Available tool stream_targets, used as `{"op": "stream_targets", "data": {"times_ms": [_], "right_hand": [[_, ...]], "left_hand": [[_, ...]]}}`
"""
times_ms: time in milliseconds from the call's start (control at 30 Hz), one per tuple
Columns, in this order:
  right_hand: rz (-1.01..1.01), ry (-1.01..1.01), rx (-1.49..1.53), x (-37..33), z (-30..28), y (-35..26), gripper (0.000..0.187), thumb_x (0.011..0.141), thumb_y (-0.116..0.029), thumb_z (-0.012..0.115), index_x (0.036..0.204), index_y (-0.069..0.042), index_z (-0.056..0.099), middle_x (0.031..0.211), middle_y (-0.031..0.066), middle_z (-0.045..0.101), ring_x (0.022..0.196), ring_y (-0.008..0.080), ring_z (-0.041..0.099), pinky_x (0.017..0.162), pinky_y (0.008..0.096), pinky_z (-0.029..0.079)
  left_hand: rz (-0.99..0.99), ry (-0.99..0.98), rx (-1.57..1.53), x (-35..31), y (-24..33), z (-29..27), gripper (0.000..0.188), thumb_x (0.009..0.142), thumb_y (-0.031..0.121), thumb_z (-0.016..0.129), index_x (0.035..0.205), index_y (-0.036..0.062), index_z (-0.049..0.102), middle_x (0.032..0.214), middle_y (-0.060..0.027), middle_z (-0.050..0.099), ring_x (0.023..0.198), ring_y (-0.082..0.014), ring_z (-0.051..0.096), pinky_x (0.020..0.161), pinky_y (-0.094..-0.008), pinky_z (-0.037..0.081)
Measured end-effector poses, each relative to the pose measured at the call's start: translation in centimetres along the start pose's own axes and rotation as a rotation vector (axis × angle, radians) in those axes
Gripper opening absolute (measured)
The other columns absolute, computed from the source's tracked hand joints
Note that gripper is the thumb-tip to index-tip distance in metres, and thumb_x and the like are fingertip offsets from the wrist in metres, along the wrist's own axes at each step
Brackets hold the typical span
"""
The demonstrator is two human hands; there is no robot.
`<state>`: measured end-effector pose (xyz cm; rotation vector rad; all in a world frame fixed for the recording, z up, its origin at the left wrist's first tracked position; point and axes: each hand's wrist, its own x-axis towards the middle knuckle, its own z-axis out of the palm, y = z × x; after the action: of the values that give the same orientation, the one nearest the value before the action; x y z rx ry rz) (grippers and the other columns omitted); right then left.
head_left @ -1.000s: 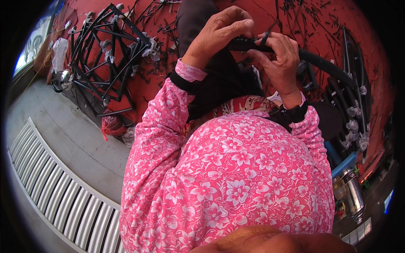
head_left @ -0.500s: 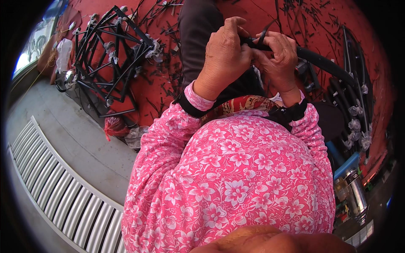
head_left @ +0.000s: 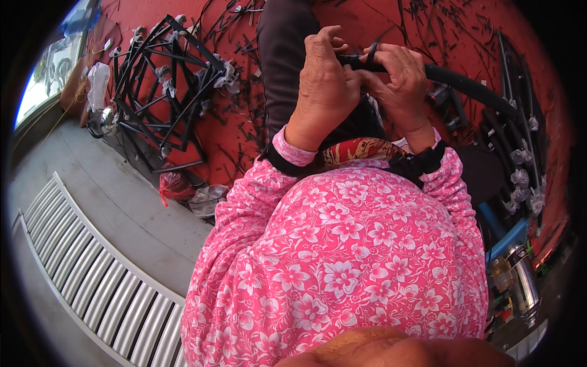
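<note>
Both of my hands meet above my lap at a long black tube [head_left: 471, 85], which curves off to the right. My left hand [head_left: 324, 92] is closed round its left end, thumb pressed inward. My right hand [head_left: 397, 79] bends its fingers over the tube beside it, thumb and fingertips pinched close to my left thumb. A thin black strip [head_left: 372, 50] loops up from the tube between the two hands. Where the fingertips meet, the detail is hidden by the fingers.
Black tubular frames [head_left: 168, 85] with wrapped joints are heaped at the left on the red floor [head_left: 226, 122]. More wrapped black tubes [head_left: 520, 140] lie at the right. A silver roller conveyor [head_left: 98, 269] runs along the lower left. A metal flask [head_left: 523, 284] stands lower right. Dark scraps litter the floor.
My hands stay together on the tube, with the left hand shifted very slightly. The strip's loop leans a little further left. The surroundings have shifted slightly in the view.
</note>
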<state>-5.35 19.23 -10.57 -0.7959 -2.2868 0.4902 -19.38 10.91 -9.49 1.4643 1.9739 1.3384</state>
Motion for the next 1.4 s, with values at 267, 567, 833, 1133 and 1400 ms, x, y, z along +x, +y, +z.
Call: {"op": "stream_targets", "data": {"times_ms": [267,567,833,1133,1400], "right_hand": [[-0.007,-0.079,-0.035,0.3,0.1,-0.5,0.034,0.076,-0.023,0.083,0.106,-0.011,0.072,0.107,0.0014,0.071,0.101,0.0227,0.066,0.092,0.0377,0.046],[-0.093,-0.037,-0.073,0.3,1.1,-0.2,0.035,0.074,-0.024,0.082,0.104,-0.01,0.071,0.105,0.0013,0.07,0.1,0.0228,0.065,0.093,0.0403,0.045],[-0.11,-0.018,-0.056,0.4,1.3,-0.3,0.035,0.073,-0.021,0.082,0.103,-0.009,0.07,0.107,0.0013,0.07,0.1,0.022,0.065,0.092,0.0396,0.046],[-0.013,-0.115,0.284,0.7,-0.8,-0.7,0.02,0.085,-0.014,0.076,0.104,-0.009,0.076,0.102,0.0046,0.074,0.098,0.0236,0.069,0.091,0.0364,0.05],[0.576,-0.104,1.012,0.6,-2.1,-2.5,0.021,0.106,-0.02,0.06,0.112,-0.004,0.073,0.09,0.0028,0.071,0.086,0.0097,0.068,0.076,0.0269,0.054]], "left_hand": [[0.046,0.034,-0.059,-0.3,-1.5,-0.1,0.063,0.077,-0.011,0.061,0.137,0.0013,0.045,0.113,-0.0165,0.053,0.101,-0.0293,0.069,0.081,-0.0383,0.059],[0.065,0.019,-0.079,-0.2,-2.1,-0.5,0.06,0.078,-0.01,0.063,0.135,0.0015,0.047,0.113,-0.0157,0.055,0.099,-0.0287,0.07,0.081,-0.0372,0.059],[-0.005,-0.002,-0.03,0.1,-1.3,-1.0,0.051,0.084,-0.003,0.066,0.132,0.0015,0.05,0.104,-0.0117,0.065,0.096,-0.0241,0.071,0.085,-0.0342,0.056],[-0.052,0.045,-0.019,0.4,-0.8,-0.2,0.053,0.076,-0.003,0.065,0.128,0.0023,0.052,0.108,-0.0156,0.059,0.094,-0.0313,0.068,0.077,-0.0413,0.056],[0.02,0.007,-0.031,0.1,-1.7,0.5,0.068,0.076,-0.008,0.059,0.141,0.0031,0.043,0.114,-0.015,0.067,0.106,-0.035,0.068,0.091,-0.0464,0.05]]}}
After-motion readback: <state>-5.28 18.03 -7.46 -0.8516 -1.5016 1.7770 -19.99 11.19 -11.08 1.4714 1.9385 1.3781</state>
